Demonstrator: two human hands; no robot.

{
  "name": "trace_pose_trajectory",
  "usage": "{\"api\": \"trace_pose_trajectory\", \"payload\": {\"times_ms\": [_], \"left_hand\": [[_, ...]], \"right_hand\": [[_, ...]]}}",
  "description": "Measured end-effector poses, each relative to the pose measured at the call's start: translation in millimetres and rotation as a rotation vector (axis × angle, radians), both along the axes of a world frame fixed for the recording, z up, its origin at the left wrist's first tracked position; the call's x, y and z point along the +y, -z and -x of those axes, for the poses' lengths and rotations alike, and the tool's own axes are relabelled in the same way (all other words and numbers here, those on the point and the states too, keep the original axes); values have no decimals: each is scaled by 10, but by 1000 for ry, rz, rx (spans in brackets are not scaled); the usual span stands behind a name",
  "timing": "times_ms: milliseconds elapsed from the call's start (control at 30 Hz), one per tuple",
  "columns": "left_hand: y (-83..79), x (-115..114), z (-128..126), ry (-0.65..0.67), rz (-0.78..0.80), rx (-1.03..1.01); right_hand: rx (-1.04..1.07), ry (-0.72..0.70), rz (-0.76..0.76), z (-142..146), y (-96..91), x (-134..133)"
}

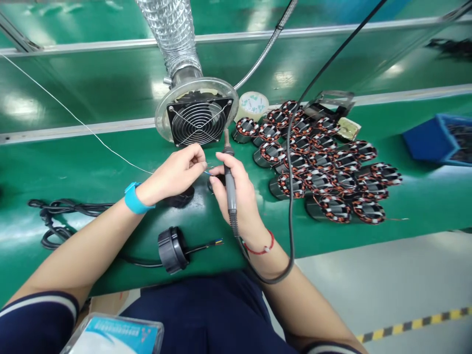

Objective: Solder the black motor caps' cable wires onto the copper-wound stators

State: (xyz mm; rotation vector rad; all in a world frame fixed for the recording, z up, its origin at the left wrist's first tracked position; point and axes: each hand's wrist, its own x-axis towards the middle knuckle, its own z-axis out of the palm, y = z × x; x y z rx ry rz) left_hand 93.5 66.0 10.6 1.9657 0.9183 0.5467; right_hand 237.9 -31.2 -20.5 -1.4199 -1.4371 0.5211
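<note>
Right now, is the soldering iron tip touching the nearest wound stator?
Apart: the head view shows green bench between the soldering iron's tip and the nearest wound stator.

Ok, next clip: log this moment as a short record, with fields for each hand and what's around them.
left hand: pinching a thin blue wire
right hand: gripping a soldering iron
wrists: blue wristband on left, red string bracelet on right
things: black cable with a round cap below the hands, motor coils in a cluster to the right
rest: green workbench, fan, tape roll, blue bin
</note>
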Motion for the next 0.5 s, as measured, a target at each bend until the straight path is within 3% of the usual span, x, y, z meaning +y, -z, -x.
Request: {"api": "trace_pose_trajectory", "payload": {"times_ms": [333,500], "left_hand": [[-77,-90,22,60,107,-122],[-158,-96,3,34,301,-138]], "right_hand": [[335,19,-14,-15,93,52],[441,-49,-6,-48,127,69]]}}
